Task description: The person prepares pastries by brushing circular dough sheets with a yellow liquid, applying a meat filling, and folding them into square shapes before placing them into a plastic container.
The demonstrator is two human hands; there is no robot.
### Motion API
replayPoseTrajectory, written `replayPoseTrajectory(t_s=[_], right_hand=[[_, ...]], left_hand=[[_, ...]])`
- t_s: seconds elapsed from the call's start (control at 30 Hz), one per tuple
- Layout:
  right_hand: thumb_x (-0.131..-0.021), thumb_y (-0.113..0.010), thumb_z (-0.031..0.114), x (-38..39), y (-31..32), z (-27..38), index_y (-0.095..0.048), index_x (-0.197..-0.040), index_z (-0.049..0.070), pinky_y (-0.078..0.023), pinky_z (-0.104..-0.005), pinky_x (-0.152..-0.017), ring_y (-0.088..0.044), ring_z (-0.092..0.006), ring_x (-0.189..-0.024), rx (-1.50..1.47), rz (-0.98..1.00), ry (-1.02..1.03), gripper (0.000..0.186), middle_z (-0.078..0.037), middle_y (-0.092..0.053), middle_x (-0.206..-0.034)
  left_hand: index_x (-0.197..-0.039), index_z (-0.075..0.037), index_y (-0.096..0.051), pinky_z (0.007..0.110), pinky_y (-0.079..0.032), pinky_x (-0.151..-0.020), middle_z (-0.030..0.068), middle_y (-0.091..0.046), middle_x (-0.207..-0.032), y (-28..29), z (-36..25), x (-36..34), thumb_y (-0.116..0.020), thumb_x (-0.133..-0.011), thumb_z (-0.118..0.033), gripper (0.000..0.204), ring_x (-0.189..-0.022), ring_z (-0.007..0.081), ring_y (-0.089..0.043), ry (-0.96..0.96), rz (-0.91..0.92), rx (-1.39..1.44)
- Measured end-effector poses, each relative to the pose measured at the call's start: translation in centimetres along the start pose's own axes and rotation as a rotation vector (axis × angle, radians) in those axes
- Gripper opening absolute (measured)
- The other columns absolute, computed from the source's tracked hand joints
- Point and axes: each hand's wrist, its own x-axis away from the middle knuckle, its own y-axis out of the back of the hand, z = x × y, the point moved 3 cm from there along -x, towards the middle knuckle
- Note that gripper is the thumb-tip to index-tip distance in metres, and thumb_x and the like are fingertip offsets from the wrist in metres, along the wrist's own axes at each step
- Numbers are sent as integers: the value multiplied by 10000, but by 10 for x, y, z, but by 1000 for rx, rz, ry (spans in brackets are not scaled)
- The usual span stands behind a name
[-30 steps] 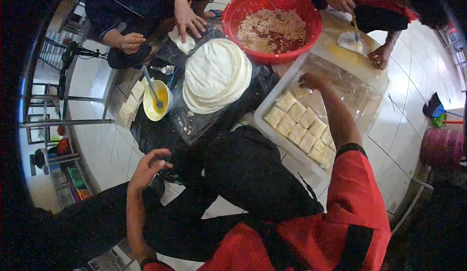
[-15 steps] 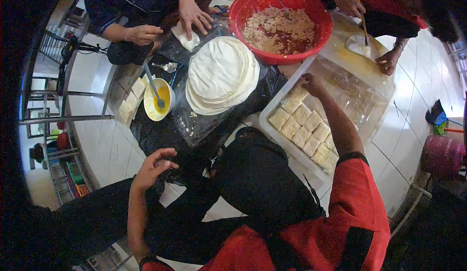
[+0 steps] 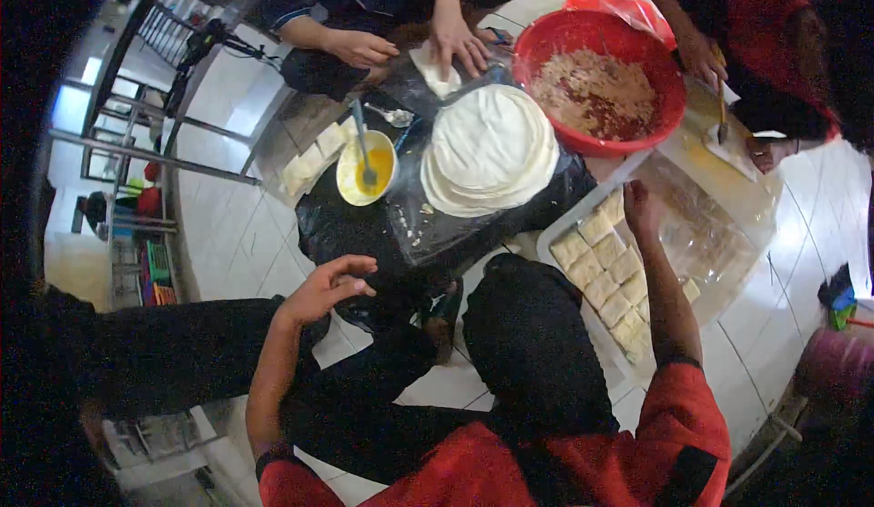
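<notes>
My left hand (image 3: 332,290) hangs in the air over the near edge of a black plastic sheet (image 3: 337,234). It is empty, its fingers apart. My right hand (image 3: 642,208) is at the far end of a clear plastic tray (image 3: 546,243), beside rows of pale folded square pastries (image 3: 601,257). Its fingertips are hidden, so I cannot make out whether it holds one. Between my hands, farther off, a stack of round white dough sheets (image 3: 492,147) lies on the black plastic. A co-worker's hand (image 3: 457,41) presses a folded dough piece (image 3: 434,72) behind the stack.
A red basin (image 3: 596,134) of crumbly filling (image 3: 596,88) stands beyond the tray. Left of the stack are a white bowl (image 3: 350,179) of yellow liquid with a spoon, and more pastries (image 3: 314,157). At right, another co-worker's hand (image 3: 701,59) holds a brush (image 3: 722,106) over a dough piece (image 3: 733,154).
The whole view has shifted, so things sit farther right in the picture. The co-worker's brush at right has moved along the dough piece. My left hand stays raised with its fingers apart.
</notes>
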Motion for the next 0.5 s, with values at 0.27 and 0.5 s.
replayPoseTrajectory(t_s=[0.27, 0.5], right_hand=[[-849, -750, 121, 23, 58, 227, -687, -1013, 27, -515, -414, -838, -635, -343, -988, -320, 1, 901, 199, -145, -667, -1006], [-865, -685, 296, 0, 12, 288, -700, -1040, 94, -488, -488, -885, -619, -317, -1073, 315, 207, 976, 268, -111, -649, -1064]], left_hand=[[-1381, -26, -532, 337, -497, -979, 104, -600, -1299, -6, -4, -14, -643, -996, -197, 435, -1075, 194, -665, -27, 59, -13], [-1382, -43, -538, 316, -497, -963, 101, -613, -1286, 4, 4, 4, -647, -996, -203, 431, -1069, 166, -661, -115, 29, -17]])
